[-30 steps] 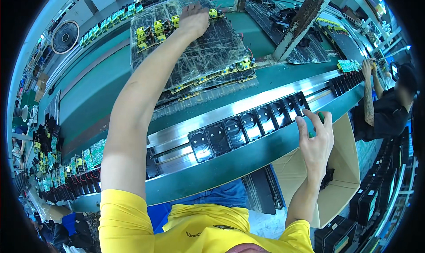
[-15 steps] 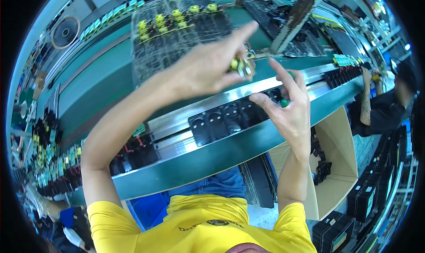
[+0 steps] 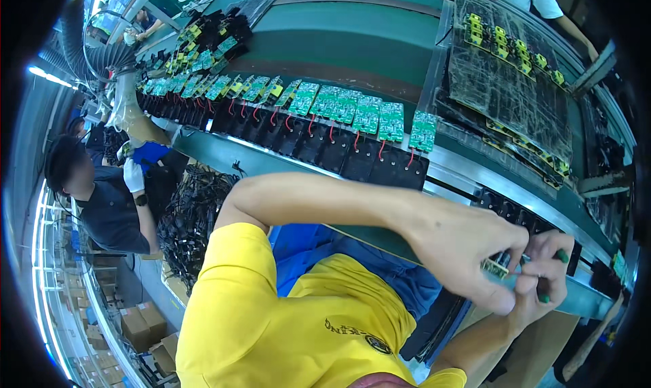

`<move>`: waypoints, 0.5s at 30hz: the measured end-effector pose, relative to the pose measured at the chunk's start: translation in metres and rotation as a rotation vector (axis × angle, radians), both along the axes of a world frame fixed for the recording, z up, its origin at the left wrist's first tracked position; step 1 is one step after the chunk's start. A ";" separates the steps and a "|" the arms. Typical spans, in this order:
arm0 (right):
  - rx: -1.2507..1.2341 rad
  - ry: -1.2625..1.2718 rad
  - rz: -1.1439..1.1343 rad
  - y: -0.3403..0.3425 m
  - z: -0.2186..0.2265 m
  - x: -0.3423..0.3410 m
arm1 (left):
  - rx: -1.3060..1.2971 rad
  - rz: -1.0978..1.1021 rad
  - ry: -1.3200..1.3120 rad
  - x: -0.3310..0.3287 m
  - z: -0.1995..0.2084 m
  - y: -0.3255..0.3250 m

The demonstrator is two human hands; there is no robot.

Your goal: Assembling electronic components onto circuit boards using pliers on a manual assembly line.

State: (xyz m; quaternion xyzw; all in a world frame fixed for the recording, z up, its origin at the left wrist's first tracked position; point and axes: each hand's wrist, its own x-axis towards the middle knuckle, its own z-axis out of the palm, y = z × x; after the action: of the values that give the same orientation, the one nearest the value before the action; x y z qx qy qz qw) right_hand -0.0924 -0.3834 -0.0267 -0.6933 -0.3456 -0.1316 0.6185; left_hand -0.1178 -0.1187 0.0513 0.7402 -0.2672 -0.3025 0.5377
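My left hand (image 3: 468, 249) is closed around a small circuit board (image 3: 495, 268) with parts on it, mostly hidden by the fingers. Close against it, my right hand (image 3: 541, 276) has its fingers curled in; green finger cots cover two of its fingertips. What the right fingers pinch is too small to make out. Beneath and beyond both hands lie black plastic housings (image 3: 519, 215) on the metal rail of the line. To their left, green circuit boards (image 3: 366, 113) joined by red wires to black housings (image 3: 325, 147) stand in a long row.
A scratched dark board (image 3: 505, 96) carries several yellow-topped components (image 3: 522, 54) beyond the rail. At left, a co-worker (image 3: 112, 191) in dark clothes and white gloves works beside a heap of black cables (image 3: 193, 218). A cardboard box (image 3: 542, 340) stands below my right hand.
The view has swung left, bringing the board row and a co-worker in. My hands have come together, and my right hand's spread fingers have curled in; my left still holds the small board.
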 end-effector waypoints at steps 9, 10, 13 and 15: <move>0.676 -0.127 0.272 0.043 -0.007 0.000 | -0.773 0.212 0.381 -0.018 -0.036 -0.037; 0.611 -0.169 0.019 0.051 0.000 -0.007 | -0.786 0.263 0.431 -0.019 -0.032 -0.034; 0.173 -0.254 -0.405 0.044 0.010 -0.016 | -0.345 0.479 0.004 -0.006 -0.007 -0.017; -0.108 -0.076 -0.452 0.026 0.011 -0.023 | -0.101 0.471 -0.254 0.014 -0.007 -0.008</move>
State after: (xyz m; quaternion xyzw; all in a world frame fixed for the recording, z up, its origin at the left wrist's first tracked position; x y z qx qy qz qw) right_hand -0.1156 -0.3572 -0.0157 -0.7796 -0.2114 -0.2741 0.5219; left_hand -0.1037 -0.1267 0.0446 0.7862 -0.1675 -0.0603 0.5917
